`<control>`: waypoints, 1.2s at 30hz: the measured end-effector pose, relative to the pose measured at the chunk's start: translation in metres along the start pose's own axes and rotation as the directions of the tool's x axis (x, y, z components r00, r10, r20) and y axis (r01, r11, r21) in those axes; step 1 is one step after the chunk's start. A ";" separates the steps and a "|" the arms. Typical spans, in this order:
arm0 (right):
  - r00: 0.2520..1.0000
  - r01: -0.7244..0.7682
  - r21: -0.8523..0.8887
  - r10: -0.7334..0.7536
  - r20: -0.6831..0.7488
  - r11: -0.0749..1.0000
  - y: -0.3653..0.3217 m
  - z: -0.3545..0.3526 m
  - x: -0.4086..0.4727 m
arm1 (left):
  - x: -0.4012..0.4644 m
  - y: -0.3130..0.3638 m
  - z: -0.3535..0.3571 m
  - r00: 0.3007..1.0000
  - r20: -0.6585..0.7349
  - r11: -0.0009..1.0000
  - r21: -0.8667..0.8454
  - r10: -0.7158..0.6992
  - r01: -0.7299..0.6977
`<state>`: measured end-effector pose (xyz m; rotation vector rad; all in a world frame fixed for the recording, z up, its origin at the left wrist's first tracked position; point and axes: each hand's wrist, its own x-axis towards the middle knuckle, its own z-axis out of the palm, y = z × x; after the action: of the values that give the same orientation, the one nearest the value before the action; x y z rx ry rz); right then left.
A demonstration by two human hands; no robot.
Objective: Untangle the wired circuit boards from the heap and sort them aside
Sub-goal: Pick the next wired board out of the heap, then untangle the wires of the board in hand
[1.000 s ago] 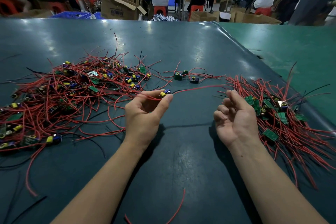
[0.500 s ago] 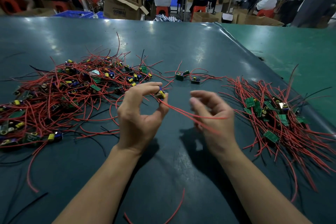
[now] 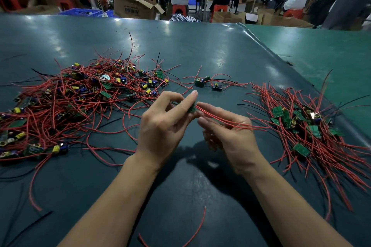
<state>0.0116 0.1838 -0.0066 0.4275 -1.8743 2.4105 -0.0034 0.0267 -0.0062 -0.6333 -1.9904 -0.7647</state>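
Observation:
A tangled heap (image 3: 66, 102) of small green circuit boards with red and black wires covers the left of the dark table. A sorted pile (image 3: 313, 126) of boards with their wires laid together lies on the right. My left hand (image 3: 164, 126) pinches one small green board (image 3: 192, 108) above the table's middle. Its red wires (image 3: 226, 121) run rightward across my right hand (image 3: 230, 136), whose curled fingers hold them. The wire ends reach toward the sorted pile.
Three loose boards (image 3: 208, 83) with wires lie apart behind my hands. Stray red wires (image 3: 192, 234) lie near the front edge. A lighter green table (image 3: 321, 50) adjoins on the right. Cardboard boxes (image 3: 134, 6) and seated people fill the background.
My left hand pulled the board out of the heap toward the middle. My right hand moved from beside the sorted pile to my left hand and took hold of the board's wires.

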 end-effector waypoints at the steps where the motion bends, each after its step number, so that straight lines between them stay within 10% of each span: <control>1: 1.000 -0.003 -0.022 0.002 -0.006 1.000 0.001 0.001 0.000 | 0.000 -0.001 0.000 0.999 0.001 0.999 0.017 -0.032 0.032; 19: 0.953 -0.113 0.032 0.117 -0.279 0.993 -0.001 -0.008 0.010 | -0.004 0.005 0.006 0.995 0.072 0.998 -0.004 -0.062 0.063; 34: 0.677 0.087 0.187 0.080 -0.732 0.979 -0.016 -0.050 0.021 | -0.008 -0.004 0.001 0.980 0.052 0.981 0.045 -0.192 0.190; 36: 0.736 0.031 0.188 0.105 -0.668 0.982 -0.015 -0.047 0.020 | -0.007 -0.005 -0.002 0.972 -0.001 0.969 0.082 -0.233 0.233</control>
<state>-0.0127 0.2302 0.0018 -0.4544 -1.3343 2.3035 -0.0020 0.0212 -0.0131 -0.3582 -2.1164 -0.8155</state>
